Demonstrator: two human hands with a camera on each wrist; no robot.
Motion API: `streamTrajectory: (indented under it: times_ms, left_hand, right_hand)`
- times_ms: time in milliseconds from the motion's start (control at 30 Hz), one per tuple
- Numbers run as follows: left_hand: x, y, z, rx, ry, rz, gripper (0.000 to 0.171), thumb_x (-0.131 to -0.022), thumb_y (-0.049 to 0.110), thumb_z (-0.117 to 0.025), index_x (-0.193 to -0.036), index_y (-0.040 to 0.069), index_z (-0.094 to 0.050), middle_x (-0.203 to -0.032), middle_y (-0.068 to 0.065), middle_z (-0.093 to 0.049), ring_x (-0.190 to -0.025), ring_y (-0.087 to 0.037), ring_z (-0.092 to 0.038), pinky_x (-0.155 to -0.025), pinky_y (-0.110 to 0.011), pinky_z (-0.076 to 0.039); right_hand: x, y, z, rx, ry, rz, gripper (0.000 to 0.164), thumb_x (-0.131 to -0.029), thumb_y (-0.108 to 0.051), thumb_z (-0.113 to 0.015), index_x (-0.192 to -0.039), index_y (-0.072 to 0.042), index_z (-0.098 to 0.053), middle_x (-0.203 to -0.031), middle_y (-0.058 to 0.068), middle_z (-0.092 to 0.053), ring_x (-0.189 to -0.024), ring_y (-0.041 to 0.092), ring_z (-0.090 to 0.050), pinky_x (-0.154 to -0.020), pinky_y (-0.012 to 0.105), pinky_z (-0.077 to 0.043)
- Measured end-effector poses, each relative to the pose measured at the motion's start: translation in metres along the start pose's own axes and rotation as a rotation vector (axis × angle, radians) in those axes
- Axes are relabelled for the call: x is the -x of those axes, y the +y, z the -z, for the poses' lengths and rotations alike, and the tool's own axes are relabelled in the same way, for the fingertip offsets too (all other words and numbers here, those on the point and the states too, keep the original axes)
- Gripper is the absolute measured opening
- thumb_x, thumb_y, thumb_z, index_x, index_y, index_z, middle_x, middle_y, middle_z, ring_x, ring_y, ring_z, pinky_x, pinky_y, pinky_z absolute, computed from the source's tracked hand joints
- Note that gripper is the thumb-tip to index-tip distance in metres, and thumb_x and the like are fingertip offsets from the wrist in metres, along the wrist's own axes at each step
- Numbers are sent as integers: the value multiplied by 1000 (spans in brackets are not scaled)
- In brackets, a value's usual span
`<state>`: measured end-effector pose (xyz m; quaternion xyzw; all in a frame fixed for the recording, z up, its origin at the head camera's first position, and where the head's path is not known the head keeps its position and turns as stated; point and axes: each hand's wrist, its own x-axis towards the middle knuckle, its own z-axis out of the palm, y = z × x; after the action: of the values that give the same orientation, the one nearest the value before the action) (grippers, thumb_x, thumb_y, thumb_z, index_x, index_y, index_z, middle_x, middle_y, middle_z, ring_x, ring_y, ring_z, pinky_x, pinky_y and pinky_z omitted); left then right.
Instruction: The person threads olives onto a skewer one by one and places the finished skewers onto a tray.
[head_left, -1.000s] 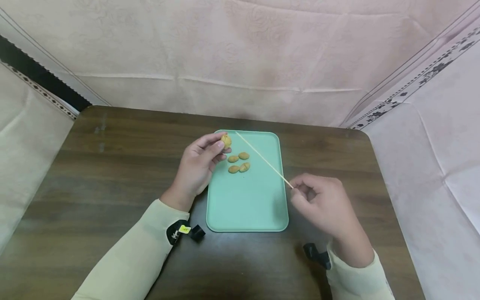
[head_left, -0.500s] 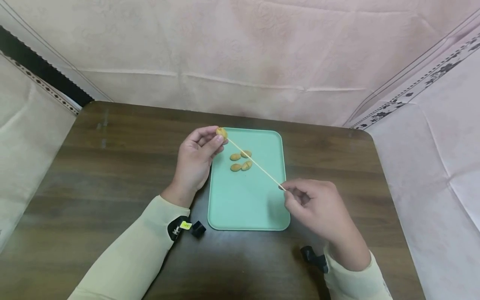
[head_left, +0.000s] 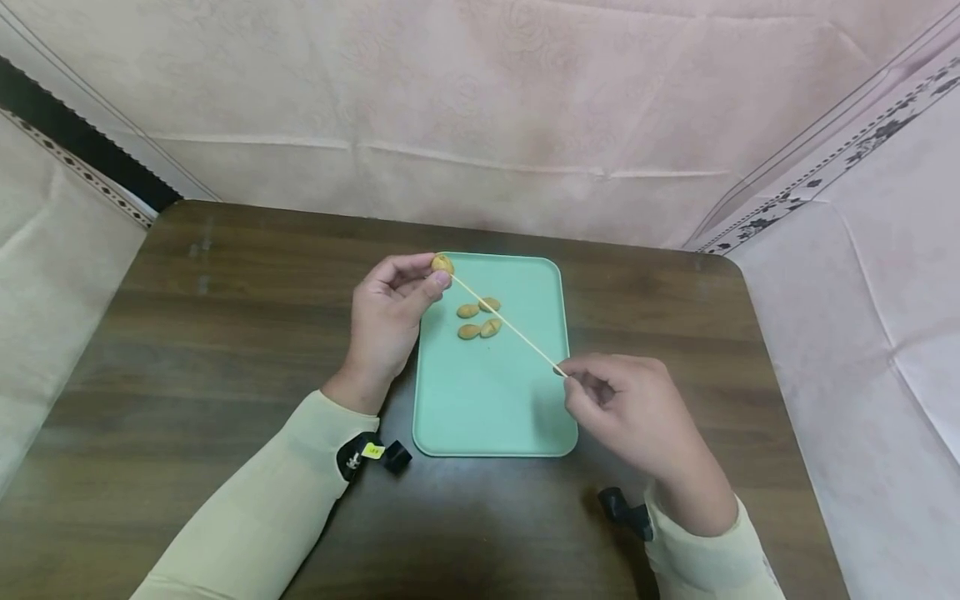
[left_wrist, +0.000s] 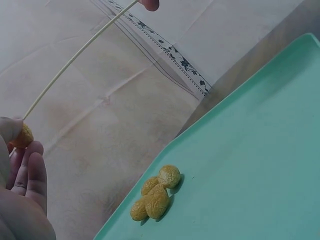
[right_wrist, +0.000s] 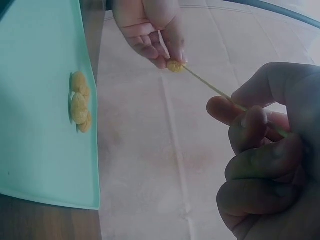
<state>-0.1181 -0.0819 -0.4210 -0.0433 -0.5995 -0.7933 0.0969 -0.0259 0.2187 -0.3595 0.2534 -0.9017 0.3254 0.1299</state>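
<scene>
Before a hanging sheet of pale pinkish cloth [head_left: 450, 100], a person works at a dark brown wood-grain table [head_left: 262, 350], where a flat, mint-green rectangular tray [head_left: 487, 417] with rounded corners lies. The right hand [head_left: 630, 408], held near the tray's right edge, pinches one end of a thin, straight, pale stick [head_left: 517, 333] that looks wooden. At the tray's far-left corner, the left hand [head_left: 386, 312] holds up a small, rounded golden-brown piece [head_left: 442, 264] between thumb and fingers, the stick's far end meeting it at the thumb; whether the tip has pierced it, I cannot tell from here. Four loose oval golden-brown pieces [head_left: 491, 327] lie clustered on the tray, touched by neither hand. The work looks barely begun: one piece is at the stick, none shows along its shaft, and four appear left to handle.
</scene>
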Motion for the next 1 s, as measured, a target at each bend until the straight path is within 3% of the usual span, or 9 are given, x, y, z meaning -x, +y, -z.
streamTrajectory:
  times_ms: [433,1000]
  left_hand:
    - [1,-2,2,-59,15,-49,29,-100,13,-88,-126,5,-77,-117,-9,-78,-99,-20,-79,-90,-26,-68]
    - [3,-3,3,-161,69,-131,28,-96,15,-93,-120,5,-84,-107,-6,-82,-92,-20,-77,-79,-22,-66]
  right_hand:
    - [0,1,0,23,-2,6,18,-90,-4,-74,-99,-14,-87,-71,-17,-60,-63,0,-51,-61,16,-49]
    - [-1,-3,-3,59,3,12,19,-90,-4,-74,-101,-12,-88,-71,-13,-61,-64,1,-50,-60,19,-48]
